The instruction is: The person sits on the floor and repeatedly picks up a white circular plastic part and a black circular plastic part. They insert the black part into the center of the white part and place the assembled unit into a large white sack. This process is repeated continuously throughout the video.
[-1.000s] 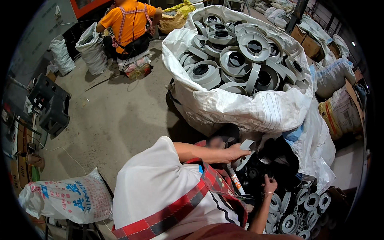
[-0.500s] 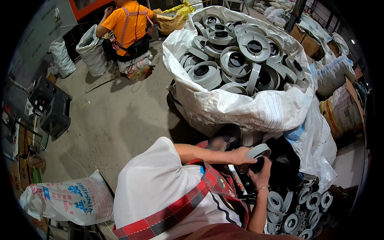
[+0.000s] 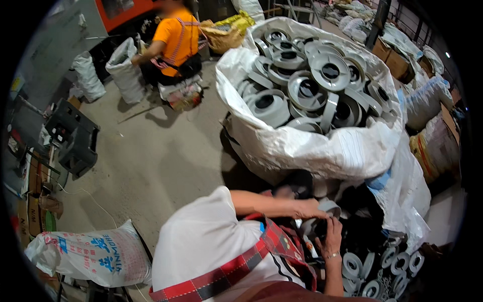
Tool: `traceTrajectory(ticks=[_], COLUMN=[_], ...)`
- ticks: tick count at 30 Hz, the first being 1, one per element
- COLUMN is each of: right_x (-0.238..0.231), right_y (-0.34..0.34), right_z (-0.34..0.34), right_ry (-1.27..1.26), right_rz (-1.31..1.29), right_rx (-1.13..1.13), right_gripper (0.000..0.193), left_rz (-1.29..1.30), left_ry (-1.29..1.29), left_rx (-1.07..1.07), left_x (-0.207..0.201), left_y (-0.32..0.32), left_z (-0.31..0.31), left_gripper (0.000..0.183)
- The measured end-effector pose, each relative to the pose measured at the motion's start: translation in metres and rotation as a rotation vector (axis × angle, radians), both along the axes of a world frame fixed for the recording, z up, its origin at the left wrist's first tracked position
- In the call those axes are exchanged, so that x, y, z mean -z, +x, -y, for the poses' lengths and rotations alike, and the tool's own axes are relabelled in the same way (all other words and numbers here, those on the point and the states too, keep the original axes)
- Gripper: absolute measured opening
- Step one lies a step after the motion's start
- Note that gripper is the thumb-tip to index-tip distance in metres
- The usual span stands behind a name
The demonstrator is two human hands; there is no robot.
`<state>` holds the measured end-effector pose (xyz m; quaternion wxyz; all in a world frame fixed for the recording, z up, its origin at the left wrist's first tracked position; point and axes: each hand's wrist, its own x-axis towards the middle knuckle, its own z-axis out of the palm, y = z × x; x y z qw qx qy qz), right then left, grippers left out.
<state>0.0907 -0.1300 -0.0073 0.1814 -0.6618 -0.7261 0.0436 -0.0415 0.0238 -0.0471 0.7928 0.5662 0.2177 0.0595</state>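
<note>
A round grey plastic reel part [image 3: 330, 207] is held in front of my body, just past the checked apron. My left hand [image 3: 308, 208] is closed on its left side. My right hand [image 3: 332, 235], a bracelet at the wrist, has its fingers together against the near side of the part. Beneath the hands it is dark, and the part's underside is hidden. Close by on the right lie several smaller grey rings [image 3: 352, 265] among dark material. Beyond my hands, a large white woven sack [image 3: 302, 151] is heaped with grey reels [image 3: 329, 71] that have black centres.
A person in an orange top [image 3: 177, 43] sits at the far left beside white sacks [image 3: 126, 75]. Black plastic stools [image 3: 75, 138] stand at the left. A printed white sack [image 3: 95, 251] rests at the near left. More stuffed bags [image 3: 427, 98] line the right side.
The whole view has shifted, so things sit lower and further right. My right hand's fingers have moved up against the reel part. The seated person's arm has lowered toward the white sack.
</note>
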Motion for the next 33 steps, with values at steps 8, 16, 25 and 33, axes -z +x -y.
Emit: traceTrajectory(ticks=[8,16,25,33], right_x=[0.060,0.072,0.071,0.072], right_y=[-0.022,-0.038,-0.040,-0.040], right_z=[-0.019,-0.022,-0.019,-0.017], right_ry=[0.043,-0.005,0.005,-0.039], right_rz=[-0.352,-0.315,-0.260,-0.223], right_rx=[0.188,0.225,0.201,0.226], right_gripper=[0.079,0.079,0.080,0.089], left_rz=[0.068,-0.078,-0.064,-0.059], left_ry=[-0.202,0.030,0.093,0.086], left_rx=[-0.062,-0.032,0.000,0.018], left_x=[0.047,0.042,0.037,0.042], left_y=[-0.013,-0.027,-0.032,-0.031], left_z=[-0.006,-0.012,-0.013,-0.013], left_gripper=[0.037,0.040,0.040,0.037])
